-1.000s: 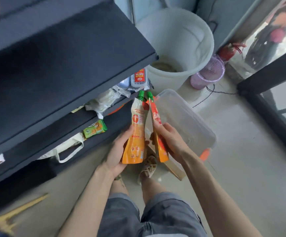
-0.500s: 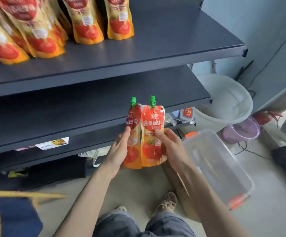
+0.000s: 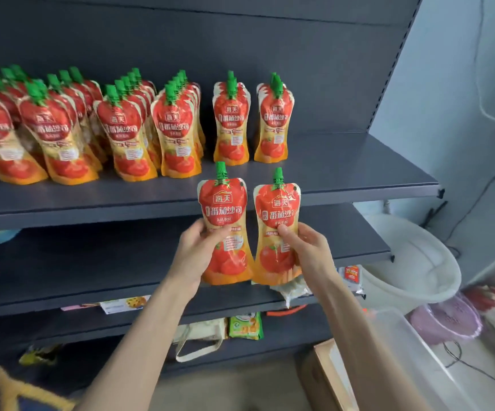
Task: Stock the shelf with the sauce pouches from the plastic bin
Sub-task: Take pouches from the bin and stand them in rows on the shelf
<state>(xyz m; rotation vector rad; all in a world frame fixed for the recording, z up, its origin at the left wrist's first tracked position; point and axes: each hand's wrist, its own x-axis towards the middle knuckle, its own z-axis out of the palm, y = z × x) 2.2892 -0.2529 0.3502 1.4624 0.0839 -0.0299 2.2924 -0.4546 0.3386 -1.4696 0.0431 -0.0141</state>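
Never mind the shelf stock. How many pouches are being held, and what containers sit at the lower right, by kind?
Sauce pouches held: 2 (left-hand pouch in the left hand, right-hand pouch in the right hand)
White tub: 1
Purple basket: 1
Clear plastic bin: 1
Cardboard box: 1
Total: 6
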